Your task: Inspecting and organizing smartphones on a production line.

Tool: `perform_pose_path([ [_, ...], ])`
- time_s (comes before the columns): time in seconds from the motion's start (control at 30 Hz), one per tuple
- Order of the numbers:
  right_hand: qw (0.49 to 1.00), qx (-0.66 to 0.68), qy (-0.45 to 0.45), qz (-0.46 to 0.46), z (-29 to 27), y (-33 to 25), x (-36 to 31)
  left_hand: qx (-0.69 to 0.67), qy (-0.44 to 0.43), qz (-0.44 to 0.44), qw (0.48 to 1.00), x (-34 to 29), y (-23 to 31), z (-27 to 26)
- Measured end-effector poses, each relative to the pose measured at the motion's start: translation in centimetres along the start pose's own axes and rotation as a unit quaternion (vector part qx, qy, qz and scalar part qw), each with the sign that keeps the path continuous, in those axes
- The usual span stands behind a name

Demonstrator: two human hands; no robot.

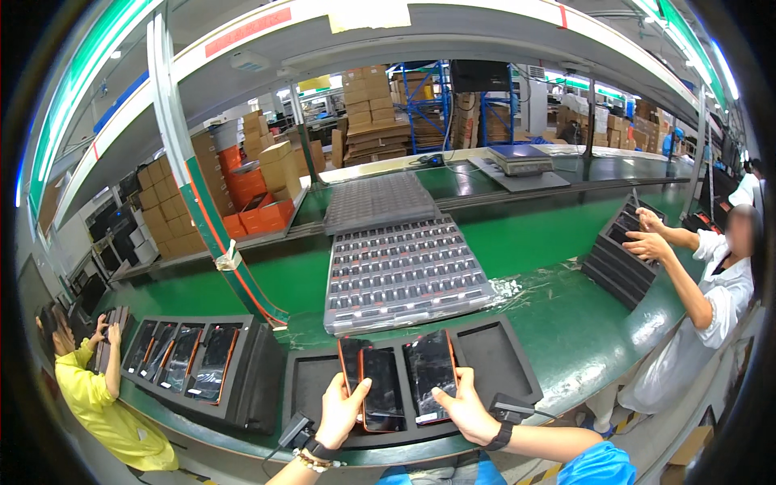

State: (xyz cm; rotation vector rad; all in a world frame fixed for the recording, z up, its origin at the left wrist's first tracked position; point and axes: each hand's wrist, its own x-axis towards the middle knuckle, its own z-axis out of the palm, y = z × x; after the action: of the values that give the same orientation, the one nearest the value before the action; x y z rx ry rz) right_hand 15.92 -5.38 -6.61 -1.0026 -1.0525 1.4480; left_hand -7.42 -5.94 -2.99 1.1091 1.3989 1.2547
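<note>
My left hand [343,411] grips a black-screened phone with an orange edge [383,391], its thumb on the near face. A second such phone [351,356] stands tilted just behind it, also against my left fingers. My right hand [467,409] is closed on another orange-edged phone [430,373], thumb across its lower screen. All of these are over a black foam tray [499,356] in front of me, whose compartments are partly covered by the phones and hands. Both my wrists wear black bands beside small dark boxes with cords.
Left of me, stacked foam trays hold several orange-edged phones [217,362]. Ahead are clear plastic trays of small dark parts [404,271]. A scale [517,162] stands farther back. Co-workers handle things at the left [97,396] and at a black tray stack [622,259] on the right.
</note>
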Motion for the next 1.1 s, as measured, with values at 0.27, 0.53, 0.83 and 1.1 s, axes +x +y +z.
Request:
perform_pose_path([
  [0.27, 0.995, 0.019, 0.051, -0.079, -7.2, -3.1, -1.6, 0.089, 0.175, 0.041, 0.980, -5.5, 5.4, -6.1],
  [0.53, 0.969, -0.228, -0.028, -0.094, -12.7, -2.0, -0.7, 0.257, 0.058, 0.101, 0.959, -1.9, -1.0, -9.2],
  [0.83, 0.870, -0.434, -0.014, -0.234, -12.1, -4.7, -2.4, 0.482, -0.021, 0.267, 0.834, -7.0, 2.0, -4.4],
  [1.1, 0.676, -0.632, -0.021, -0.378, -11.3, -6.7, -4.4, 0.514, -0.147, 0.310, 0.786, -6.5, 0.5, -6.7],
])
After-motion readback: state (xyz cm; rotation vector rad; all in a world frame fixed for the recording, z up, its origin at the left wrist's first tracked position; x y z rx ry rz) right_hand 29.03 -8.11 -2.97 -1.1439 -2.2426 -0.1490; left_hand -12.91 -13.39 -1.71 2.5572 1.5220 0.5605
